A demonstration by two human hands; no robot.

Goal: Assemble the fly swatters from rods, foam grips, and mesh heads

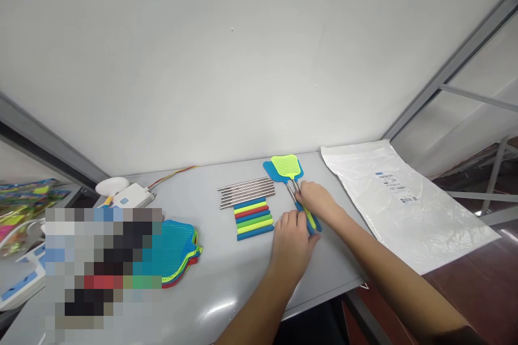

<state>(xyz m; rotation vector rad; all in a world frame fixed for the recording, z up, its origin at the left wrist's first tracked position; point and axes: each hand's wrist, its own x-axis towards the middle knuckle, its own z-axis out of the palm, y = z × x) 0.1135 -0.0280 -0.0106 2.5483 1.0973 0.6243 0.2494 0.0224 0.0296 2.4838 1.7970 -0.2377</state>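
Note:
A few assembled fly swatters lie stacked at the back right of the table, a yellow-green head [285, 166] over blue heads [272, 171]. Their metal shafts run toward me into blue and yellow-green handles [309, 220]. My left hand [292, 237] is closed around the handle ends from the left. Fingers curled, my right hand [318, 200] grips the swatters where shafts meet handles; its fingertips are partly hidden. Left of my hands, loose coloured handles [254, 221] lie in a row. Just behind them is a row of metal rods [246, 192].
A stack of loose swatter heads [178, 248] lies at the left, partly behind a pixelated patch. A white plastic mailer bag [404, 199] covers the right end of the table. At the back left sit a white box [131, 197] and wires. A wall [243, 64] bounds the back.

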